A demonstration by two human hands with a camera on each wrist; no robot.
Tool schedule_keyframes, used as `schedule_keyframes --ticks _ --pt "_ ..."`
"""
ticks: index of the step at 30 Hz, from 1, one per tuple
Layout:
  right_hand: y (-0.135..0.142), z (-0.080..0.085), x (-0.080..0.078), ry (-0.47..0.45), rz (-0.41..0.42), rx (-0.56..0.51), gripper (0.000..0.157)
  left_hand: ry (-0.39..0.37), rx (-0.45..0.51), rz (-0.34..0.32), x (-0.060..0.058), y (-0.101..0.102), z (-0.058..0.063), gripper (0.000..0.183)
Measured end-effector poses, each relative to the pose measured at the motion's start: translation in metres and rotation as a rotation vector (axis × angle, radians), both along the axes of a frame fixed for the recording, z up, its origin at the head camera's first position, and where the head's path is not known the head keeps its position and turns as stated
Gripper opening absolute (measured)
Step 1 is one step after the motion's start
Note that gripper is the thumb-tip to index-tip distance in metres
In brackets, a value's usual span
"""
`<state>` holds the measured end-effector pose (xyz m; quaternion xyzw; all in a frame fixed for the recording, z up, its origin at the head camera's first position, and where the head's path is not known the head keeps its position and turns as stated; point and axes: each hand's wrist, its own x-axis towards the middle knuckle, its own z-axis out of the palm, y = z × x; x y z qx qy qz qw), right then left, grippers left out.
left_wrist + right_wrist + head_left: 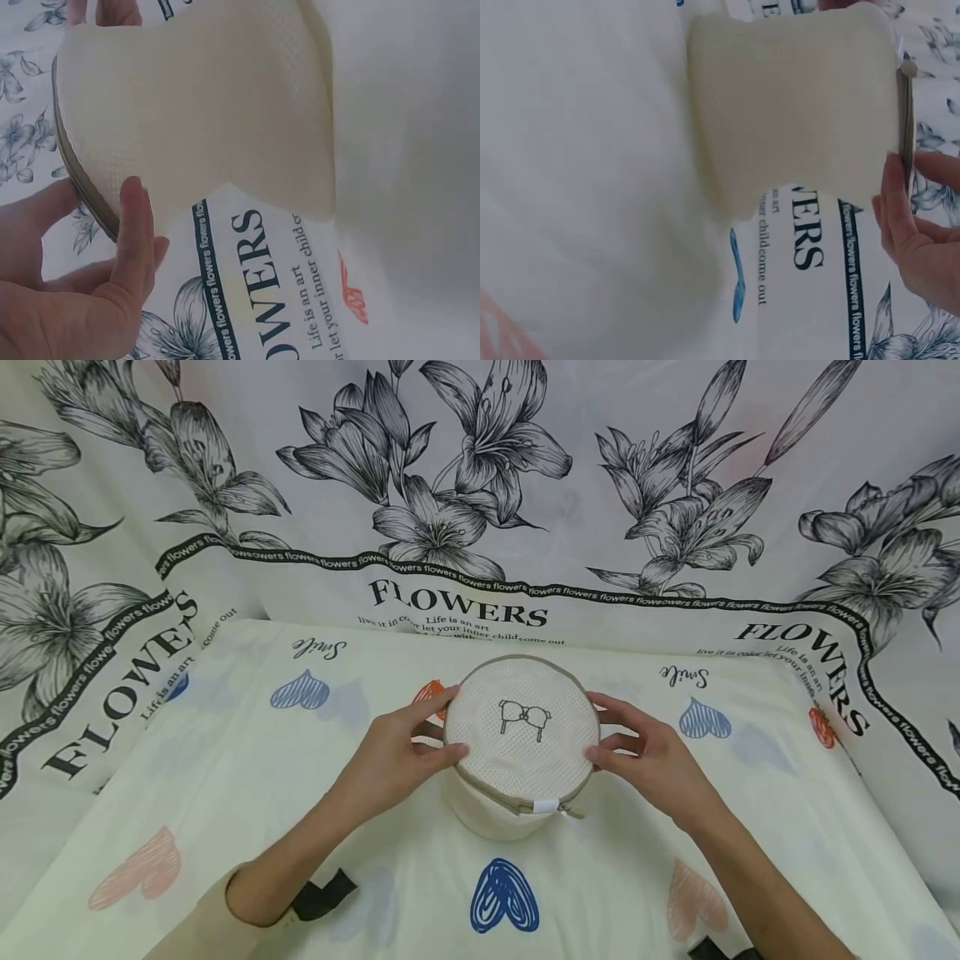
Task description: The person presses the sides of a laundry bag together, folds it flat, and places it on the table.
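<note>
Cream bag stands on a heart-print sheet, zipper pull at its near right edge; left hand and right hand pinch opposite sides of the rim.

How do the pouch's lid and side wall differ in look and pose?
The lid bears a line drawing of two animals; the side wall shows none.

The lid is a round panel facing the head camera, while the side wall curves away beneath it.

In the head view, the lid shows almost whole; the side wall is mostly hidden under it.

Both are pale fabric, meeting at the brownish zip.
</note>
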<state>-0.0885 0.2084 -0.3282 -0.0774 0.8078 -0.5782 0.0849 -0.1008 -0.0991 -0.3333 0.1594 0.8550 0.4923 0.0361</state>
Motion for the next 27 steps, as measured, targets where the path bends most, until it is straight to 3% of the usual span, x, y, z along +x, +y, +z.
schedule_keyframes --ticks 6,12,19,24,27 --pt "-0.003 -0.003 0.001 -0.028 -0.027 -0.016 0.063 -0.123 0.108 0.052 -0.003 0.001 0.000 0.066" --pt "-0.005 -0.005 0.001 -0.047 -0.029 -0.043 0.064 -0.183 0.166 0.093 -0.006 0.002 -0.002 0.059" --pt "-0.007 -0.013 0.003 -0.040 0.007 -0.019 0.071 -0.300 0.288 0.061 0.000 0.007 0.004 0.060" --pt "-0.010 -0.015 0.005 -0.053 -0.007 -0.013 0.068 -0.311 0.274 0.046 -0.004 0.007 -0.008 0.066" --pt "-0.010 -0.016 0.004 -0.061 -0.019 -0.006 0.064 -0.300 0.262 0.059 -0.005 0.006 -0.009 0.065"
